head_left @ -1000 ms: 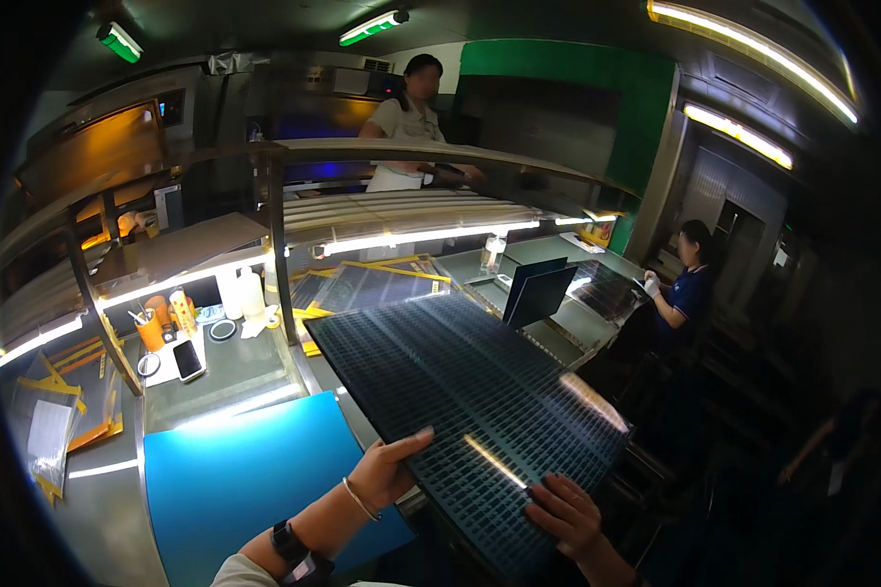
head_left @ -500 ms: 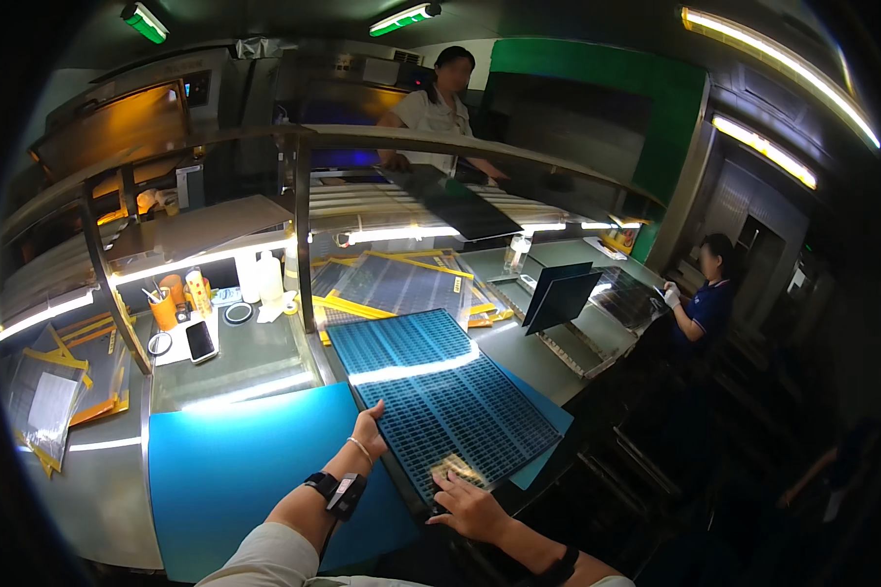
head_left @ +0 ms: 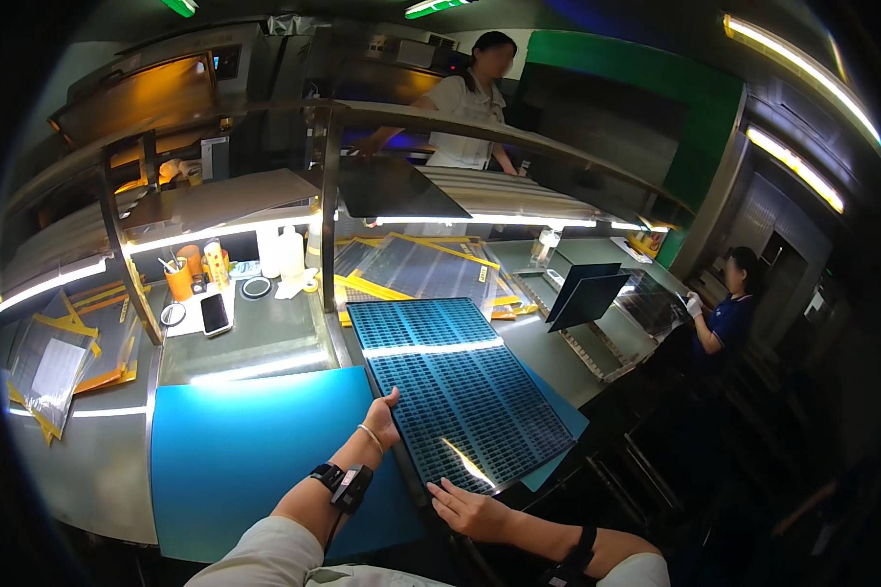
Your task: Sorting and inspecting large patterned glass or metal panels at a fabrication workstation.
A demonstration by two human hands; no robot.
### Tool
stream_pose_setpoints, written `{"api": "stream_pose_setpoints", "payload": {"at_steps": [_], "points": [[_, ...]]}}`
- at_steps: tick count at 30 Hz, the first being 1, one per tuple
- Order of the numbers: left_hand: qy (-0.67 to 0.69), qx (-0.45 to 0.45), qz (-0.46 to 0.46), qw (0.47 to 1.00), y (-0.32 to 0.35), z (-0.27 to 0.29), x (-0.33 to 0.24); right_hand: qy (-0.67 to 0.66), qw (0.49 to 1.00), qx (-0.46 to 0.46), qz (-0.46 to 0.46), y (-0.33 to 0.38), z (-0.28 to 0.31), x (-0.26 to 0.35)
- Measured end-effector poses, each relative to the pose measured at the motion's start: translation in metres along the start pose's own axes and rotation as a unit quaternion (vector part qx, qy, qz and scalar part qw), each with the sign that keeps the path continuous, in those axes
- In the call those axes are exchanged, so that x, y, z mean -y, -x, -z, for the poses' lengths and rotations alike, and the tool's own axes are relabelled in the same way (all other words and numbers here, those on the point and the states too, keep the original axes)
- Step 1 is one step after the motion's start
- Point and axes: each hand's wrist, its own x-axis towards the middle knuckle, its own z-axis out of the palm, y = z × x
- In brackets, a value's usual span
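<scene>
A large, thin, dark blue-green panel (head_left: 450,386) is covered with rows of small rectangles and tilts up in front of me. My left hand (head_left: 383,419) grips its left edge, thumb along the rim and the other fingers mostly hidden behind. At the near edge, close to the lower left corner, my right hand (head_left: 468,511) has its fingers on the rim; the thumb is hard to make out. Bright streaks of lamp light lie across the surface. Beneath and left of the panel, a smooth blue sheet (head_left: 255,460) covers the bench.
Yellow-edged transparent sheets (head_left: 416,266) lie behind the panel, with more at far left. A phone (head_left: 215,314), orange cup (head_left: 178,282) and white bottles (head_left: 290,252) stand on the bench. Dark boards (head_left: 589,298) stand in a rack at right. Two co-workers are beyond.
The panel's tilt has shifted slightly, and its glare has moved. My right hand has slid from the surface to the near edge. The co-worker opposite has shifted a dark board leftward.
</scene>
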Motion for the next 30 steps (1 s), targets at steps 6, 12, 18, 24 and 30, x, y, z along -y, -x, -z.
{"api": "stream_pose_setpoints", "payload": {"at_steps": [6,12,18,24,30], "points": [[-0.048,0.018,0.013,0.999,0.002,0.004,0.004,-0.063,0.991,-0.03,-0.11,-0.009,0.014,-0.019],[-0.073,0.044,-0.006,0.996,-0.013,0.025,0.002,-0.129,0.812,-0.317,-0.472,0.004,0.087,-0.108],[-0.254,-0.188,0.0,0.949,-0.075,0.05,0.018,0.044,0.839,-0.317,-0.441,-0.006,0.136,-0.156],[-0.077,-0.241,-0.021,0.967,-0.105,0.068,0.036,0.231,0.882,-0.327,-0.249,-0.024,0.218,-0.132],[-0.202,-0.21,0.011,0.956,-0.09,0.032,0.042,0.086,0.973,-0.182,-0.111,-0.038,0.231,-0.073]]}}
